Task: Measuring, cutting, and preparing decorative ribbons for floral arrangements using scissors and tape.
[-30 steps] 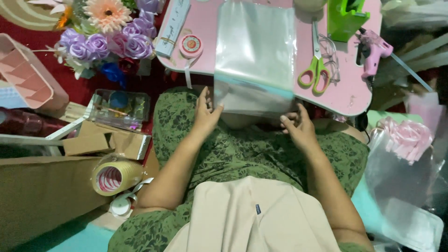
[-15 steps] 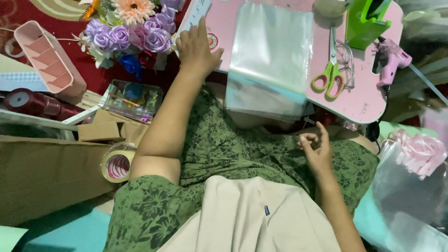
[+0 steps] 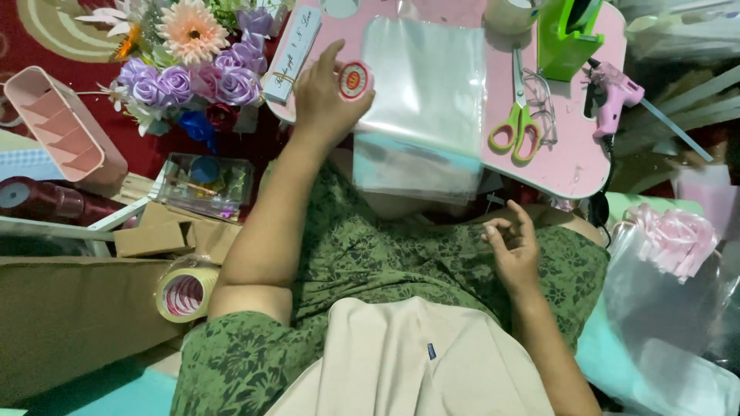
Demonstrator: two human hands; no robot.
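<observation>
Since half a second back, left hand [image 3: 324, 96] has closed in on the little tape roll [image 3: 354, 80] at the near-left part of the pink desk [image 3: 574, 166]; before, it was only reaching flat over that spot. Right hand [image 3: 512, 248] has barely moved, it's still hanging over the lap.

Going big to small:

Pink desk fills the 12 to 1 o'clock part of the view, rounded corners, pretty crowded. Biggest thing on it is the stack of clear plastic bags [image 3: 424, 108], long axis running 12 to 6, with the near end drooping off the desk edge toward the lap.

Flower bouquet [image 3: 193, 62] sits on the red rug at 11 o'clock, purple roses and an orange daisy. Green tape dispenser [image 3: 569, 38], pink glue gun [image 3: 613, 92] and green-handled scissors [image 3: 518, 127] are off around 1 o'clock.

Now the bit that matters: the tape roll is a small flat disc, white rim with a red centre, lying at the fingertip side of the left hand, toward 1 o'clock from the palm, touching the left edge of the bags. Left fingers are curled onto it, thumb and forefinger look pinched around the rim, so I'd call it gripped, though it looks not yet lifted. Left hand is clearly the nearer one; the right is well apart at 4 o'clock, fingers loosely spread and curled, holding nothing.
</observation>
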